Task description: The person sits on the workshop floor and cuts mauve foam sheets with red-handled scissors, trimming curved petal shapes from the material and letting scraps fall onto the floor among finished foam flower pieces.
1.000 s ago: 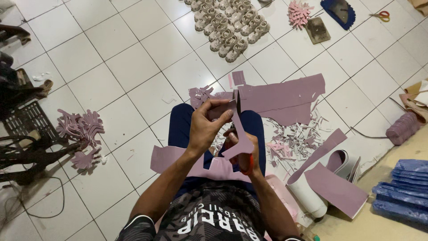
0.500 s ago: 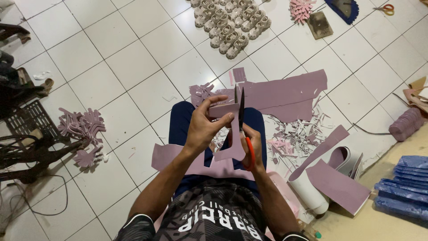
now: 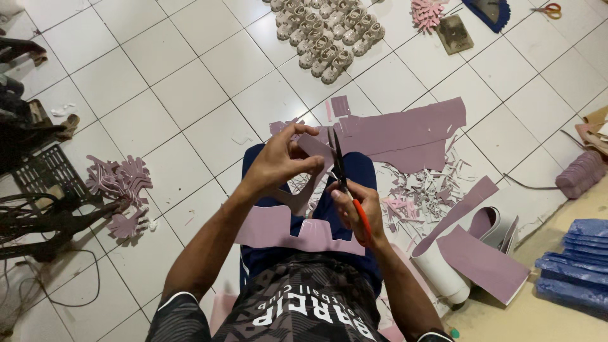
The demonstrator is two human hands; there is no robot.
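Since half a second ago, scissors (image 3: 345,183) have tipped blade-up and sit closer against the mauve sheet (image 3: 304,231); cut piece lifted slightly higher.

Left hand (image 3: 282,158): fingers closed, pinching a small flap of the mauve sheet at its top edge. Right hand (image 3: 358,209): fingers gripping the red scissor handles, blades pointing to 12 o'clock, touching the flap. Sheet drapes across the lap over dark blue trousers.

Packages: stack of blue plastic-wrapped packs (image 3: 573,272) at 4 o'clock, flat, on a tan mat. White roll with mauve lining (image 3: 443,266) just left of them, partly unrolled. Larger mauve offcut (image 3: 405,133) on the floor at 1 o'clock, scraps (image 3: 424,190) strewn beneath it. Cut mauve shapes (image 3: 120,183) piled at 9 o'clock beside a black crate (image 3: 47,174). Rows of beige shoe parts (image 3: 326,31) at 12 o'clock.

Surface: white tiled floor (image 3: 183,88), dark grout lines, no table.
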